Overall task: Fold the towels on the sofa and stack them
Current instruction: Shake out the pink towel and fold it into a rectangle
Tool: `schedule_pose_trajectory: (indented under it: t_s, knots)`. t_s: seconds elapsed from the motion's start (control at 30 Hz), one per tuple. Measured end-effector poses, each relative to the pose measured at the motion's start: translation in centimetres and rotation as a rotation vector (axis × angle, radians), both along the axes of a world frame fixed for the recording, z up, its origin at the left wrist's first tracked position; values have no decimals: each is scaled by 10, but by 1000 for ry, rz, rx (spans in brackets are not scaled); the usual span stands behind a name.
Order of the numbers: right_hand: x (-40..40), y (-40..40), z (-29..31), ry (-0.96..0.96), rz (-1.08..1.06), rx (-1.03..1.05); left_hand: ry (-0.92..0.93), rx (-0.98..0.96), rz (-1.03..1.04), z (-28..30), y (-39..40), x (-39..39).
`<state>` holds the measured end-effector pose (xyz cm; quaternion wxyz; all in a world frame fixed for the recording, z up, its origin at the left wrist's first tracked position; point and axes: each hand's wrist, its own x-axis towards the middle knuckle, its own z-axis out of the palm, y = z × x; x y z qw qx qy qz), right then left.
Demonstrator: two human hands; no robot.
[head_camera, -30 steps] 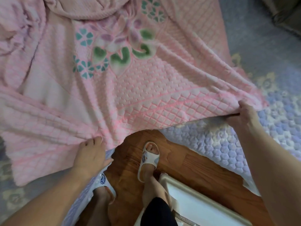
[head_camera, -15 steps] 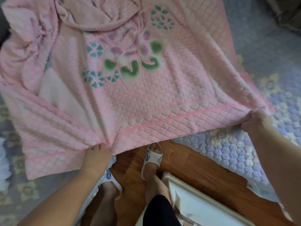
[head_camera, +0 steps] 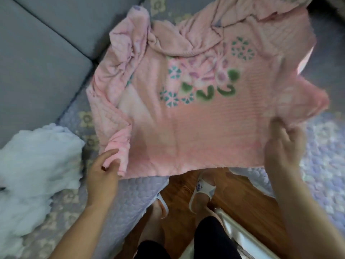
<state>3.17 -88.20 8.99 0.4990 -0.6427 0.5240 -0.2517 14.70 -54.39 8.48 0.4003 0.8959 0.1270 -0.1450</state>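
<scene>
A large pink towel (head_camera: pixel 196 131) with a green and teal flower print is stretched between my hands above the sofa seat; its far end lies bunched toward the back. My left hand (head_camera: pixel 104 171) pinches the towel's near left corner, which is folded over on itself. My right hand (head_camera: pixel 285 144) grips the near right edge, with the cloth bunched in its fingers. A crumpled white towel (head_camera: pixel 35 165) lies on the seat to the left. The picture is blurred by motion.
The sofa seat wears a lilac quilted cover (head_camera: pixel 130 199) and has grey back cushions (head_camera: pixel 43 53) at upper left. Below are a wooden floor (head_camera: pixel 186 187), my feet in white slippers (head_camera: pixel 202 189) and a white basket rim (head_camera: pixel 242 234).
The towel's near edge has lifted off the seat and drawn in, its left part folded over. Both hands rose with it, and the view swung left, revealing the white towel and grey cushions.
</scene>
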Motion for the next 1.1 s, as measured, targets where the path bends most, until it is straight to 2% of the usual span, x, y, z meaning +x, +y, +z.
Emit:
schedule_pose_trajectory:
  t_s: [0.07, 0.13, 0.2, 0.33, 0.4, 0.5, 0.63, 0.67, 0.77, 0.9, 0.93, 0.97, 1.07, 1.1]
  knots:
    - [32, 65, -2, 13, 322, -102, -32, -110, 12, 19, -2, 4]
    - [67, 147, -15, -8, 533, -197, -19, -179, -10, 26, -3, 10]
    - [86, 214, -35, -63, 649, -228, 21, -261, -7, 25, -4, 18]
    - [97, 298, -56, 17, 712, -36, 137, -347, 7, 11, 28, 35]
    - [98, 310, -60, 39, 741, -95, 191, -366, 32, 12, 47, 42]
    - [98, 318, -62, 25, 861, -324, 236, -356, -14, 23, 63, 50]
    - [100, 326, -58, 136, 862, -580, 296, -420, 22, 39, 67, 61]
    - [102, 327, -56, 146, 863, -595, 275, -376, -11, 42, 65, 61]
    - [109, 336, -50, 159, 893, -581, 152, -62, -149, 42, 61, 59]
    - [99, 342, -53, 80, 951, -534, 100, -54, -19, 36, 58, 69]
    - [88, 337, -62, 101, 900, -469, 79, -71, -8, 37, 57, 72]
    - [75, 329, -72, 171, 757, -353, 62, -105, -10, 38, 57, 77]
    - [35, 284, -119, 497, -29, 148, 95, -305, -18, 41, 52, 91]
    - [21, 265, -146, 552, -236, 354, 120, -379, -21, 40, 49, 95]
